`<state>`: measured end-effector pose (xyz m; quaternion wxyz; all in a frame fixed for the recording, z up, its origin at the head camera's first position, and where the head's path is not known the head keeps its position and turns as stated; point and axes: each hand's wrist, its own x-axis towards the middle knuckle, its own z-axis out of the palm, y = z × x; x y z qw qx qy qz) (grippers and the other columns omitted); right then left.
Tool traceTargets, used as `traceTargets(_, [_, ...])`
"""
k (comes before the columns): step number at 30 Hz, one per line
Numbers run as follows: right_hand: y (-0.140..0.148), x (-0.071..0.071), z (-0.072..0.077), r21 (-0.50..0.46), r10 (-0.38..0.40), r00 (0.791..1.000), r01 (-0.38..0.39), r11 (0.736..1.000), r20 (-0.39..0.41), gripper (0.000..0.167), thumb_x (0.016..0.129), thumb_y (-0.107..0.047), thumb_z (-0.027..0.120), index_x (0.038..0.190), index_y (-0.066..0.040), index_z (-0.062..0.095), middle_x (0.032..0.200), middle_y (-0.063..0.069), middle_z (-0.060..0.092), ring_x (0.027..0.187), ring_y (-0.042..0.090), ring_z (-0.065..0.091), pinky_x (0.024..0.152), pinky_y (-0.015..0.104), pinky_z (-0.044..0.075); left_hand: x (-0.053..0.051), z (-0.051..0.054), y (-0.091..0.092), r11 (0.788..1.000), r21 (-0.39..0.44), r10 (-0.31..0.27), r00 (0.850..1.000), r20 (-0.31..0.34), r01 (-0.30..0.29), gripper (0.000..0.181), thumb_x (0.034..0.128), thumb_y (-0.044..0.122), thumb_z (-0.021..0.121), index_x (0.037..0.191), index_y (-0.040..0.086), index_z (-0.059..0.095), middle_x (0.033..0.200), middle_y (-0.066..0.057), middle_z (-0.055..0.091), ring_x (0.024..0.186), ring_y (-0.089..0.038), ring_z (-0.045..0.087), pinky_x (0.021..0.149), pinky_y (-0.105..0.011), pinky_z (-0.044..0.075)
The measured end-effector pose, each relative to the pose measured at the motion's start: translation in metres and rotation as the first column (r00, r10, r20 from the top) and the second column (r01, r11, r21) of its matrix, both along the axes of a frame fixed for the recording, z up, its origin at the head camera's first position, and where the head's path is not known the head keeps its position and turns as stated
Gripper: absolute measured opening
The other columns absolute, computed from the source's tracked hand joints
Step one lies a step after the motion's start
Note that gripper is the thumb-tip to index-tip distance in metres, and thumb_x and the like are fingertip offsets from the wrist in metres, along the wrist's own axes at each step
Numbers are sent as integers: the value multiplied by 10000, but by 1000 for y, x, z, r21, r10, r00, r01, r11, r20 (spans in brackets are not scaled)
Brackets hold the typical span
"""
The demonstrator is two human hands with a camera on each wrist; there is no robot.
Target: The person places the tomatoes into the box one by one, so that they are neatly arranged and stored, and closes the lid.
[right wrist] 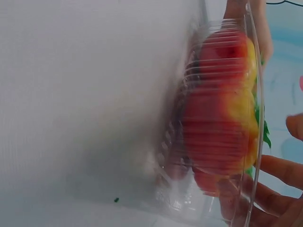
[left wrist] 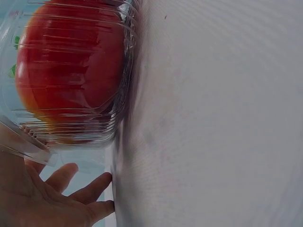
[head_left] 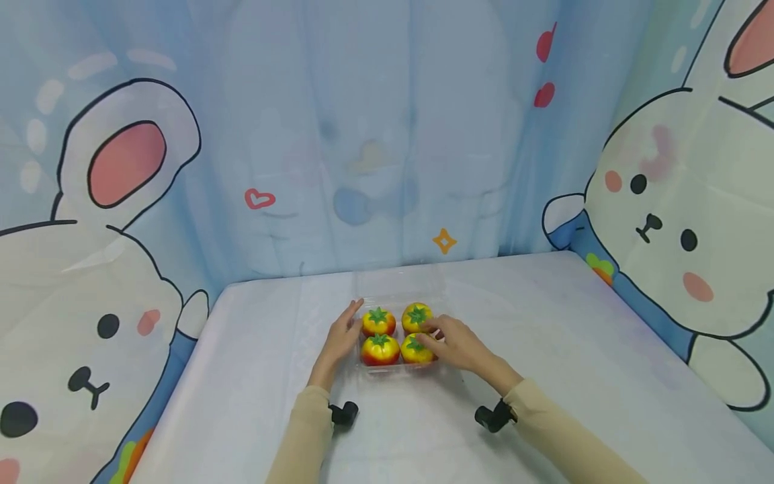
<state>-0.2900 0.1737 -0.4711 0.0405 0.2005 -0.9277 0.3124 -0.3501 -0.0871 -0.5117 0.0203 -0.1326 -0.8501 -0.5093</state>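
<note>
A clear plastic clamshell box stands on the table, holding several red-and-yellow tomato-like fruits with green leafy tops, among them a front-left fruit and a back-left fruit. My left hand rests along the box's left side, its fingers spread in the left wrist view. Over the right rim, my right hand has its fingertips at the front-right fruit and back-right fruit. In the right wrist view its fingers reach over the rim, with the thumb held apart.
A white cloth covers the table. Behind the box its transparent lid lies folded back. A light-blue curtain printed with rabbits hangs around the table's back and sides. Each wrist carries a small black camera, such as the right one.
</note>
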Motion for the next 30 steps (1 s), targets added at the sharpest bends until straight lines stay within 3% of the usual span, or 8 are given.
traceTargets(7, [17, -11, 6, -135, -103, 992, 92, 987, -75, 287, 1008, -224, 557, 1129, 2, 685, 1077, 141, 671, 921, 294, 645, 813, 460, 566, -3, 2, 0, 1000, 13, 4, 1000, 0, -4, 491, 1012, 103, 438, 1502, 92, 417, 1582, -184, 283, 1457, -348, 268, 1175, -481, 260])
traceTargets(13, [39, -32, 10, -226, -205, 978, 192, 955, -35, 335, 1017, -244, 532, 1152, 28, 674, 1140, 207, 665, 992, 381, 636, 839, 508, 555, -4, -1, -1, 1000, 8, -2, 1000, -4, 2, 490, 1011, 94, 442, 1500, 89, 419, 1582, -186, 284, 1458, -348, 264, 1173, -481, 263])
traceTargets(17, [53, -46, 12, -241, -211, 976, 215, 946, 42, 383, 1027, -262, 509, 1196, 54, 644, 1193, 242, 645, 1004, 385, 642, 836, 489, 563, -5, 0, -2, 1000, 7, -1, 1000, -17, 1, 490, 1008, 87, 438, 1498, 81, 421, 1578, -199, 285, 1456, -361, 262, 1175, -494, 255])
traceTargets(21, [63, -58, 10, -275, -181, 969, 223, 935, 171, 457, 1039, -290, 482, 1269, 94, 577, 1259, 285, 594, 1038, 382, 635, 864, 461, 561, -6, 0, -2, 1000, 0, 0, 1000, -20, 0, 491, 1008, 90, 434, 1499, 80, 419, 1577, -205, 283, 1455, -369, 262, 1177, -500, 246])
traceTargets(26, [72, -68, 1, -300, -159, 929, 265, 916, 334, 559, 1042, -368, 452, 1346, 99, 494, 1340, 317, 518, 1142, 409, 597, 949, 473, 528, -5, 0, -2, 1000, -14, -4, 1000, -10, 4, 497, 1009, 112, 434, 1504, 92, 412, 1581, -200, 276, 1453, -361, 270, 1176, -485, 255])
traceTargets(30, [78, -78, -5, -299, -157, 896, 298, 906, 416, 574, 1039, -375, 447, 1368, 94, 463, 1346, 322, 513, 1165, 414, 589, 974, 487, 512, -2, -1, -1, 1000, -10, -13, 1000, -14, 13, 497, 1003, 118, 436, 1499, 79, 418, 1575, -219, 280, 1444, -382, 281, 1167, -501, 267])
